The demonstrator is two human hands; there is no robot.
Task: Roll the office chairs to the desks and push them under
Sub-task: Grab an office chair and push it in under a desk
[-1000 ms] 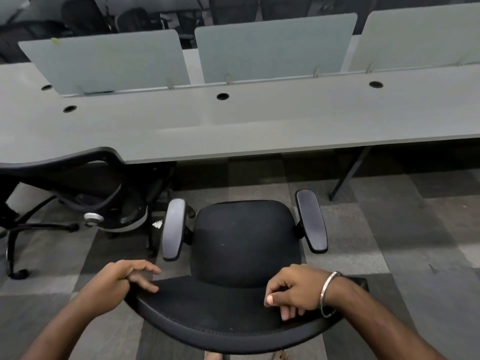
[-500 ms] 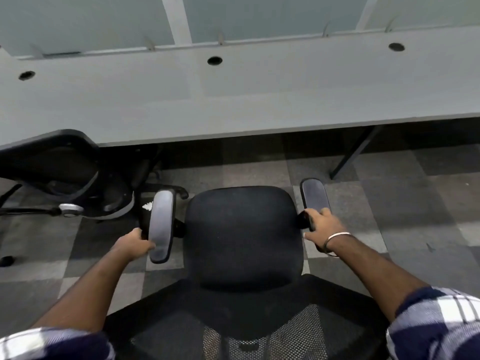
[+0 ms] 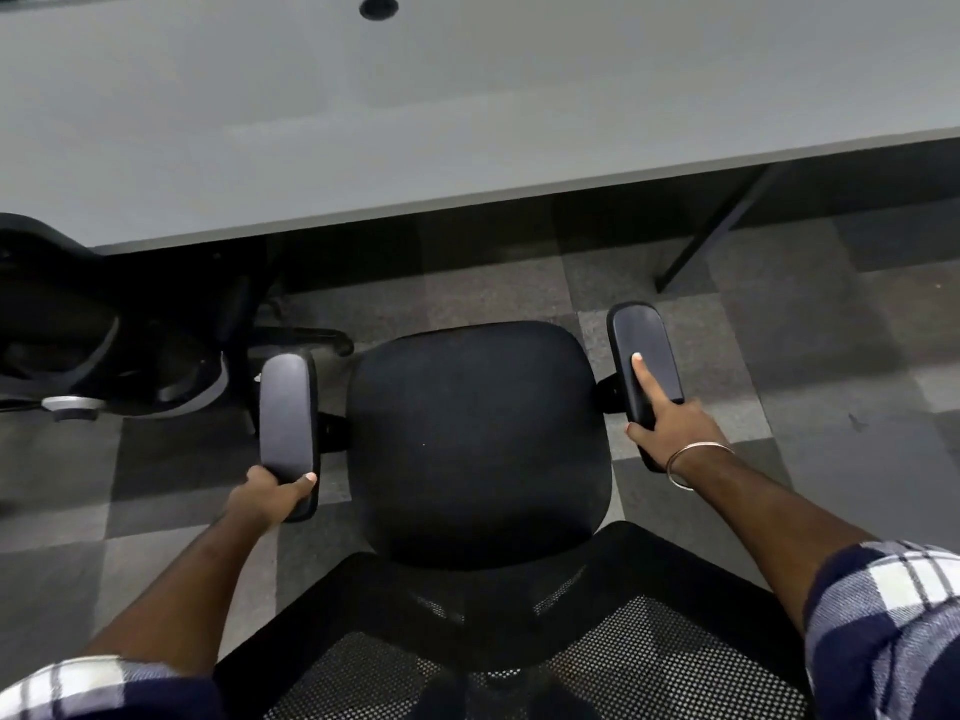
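Observation:
A black office chair [image 3: 475, 439] stands in front of me, its seat facing the long grey desk [image 3: 415, 111], its mesh backrest [image 3: 519, 641] at the bottom of the view. My left hand [image 3: 270, 498] grips the near end of the left armrest [image 3: 288, 418], thumb on top. My right hand [image 3: 670, 423] holds the near end of the right armrest [image 3: 644, 356], with the forefinger stretched forward along the pad. The seat's front edge is short of the desk edge.
A second black chair [image 3: 104, 335] sits at the left, partly under the desk. A dark slanted desk leg [image 3: 711, 236] stands to the right of the chair. Grey checkered carpet [image 3: 831, 356] covers the floor. A round cable hole [image 3: 379, 6] is in the desktop.
My hands left the backrest top and took hold of the two armrests. The view has moved closer to the desk and the chair has rolled forward.

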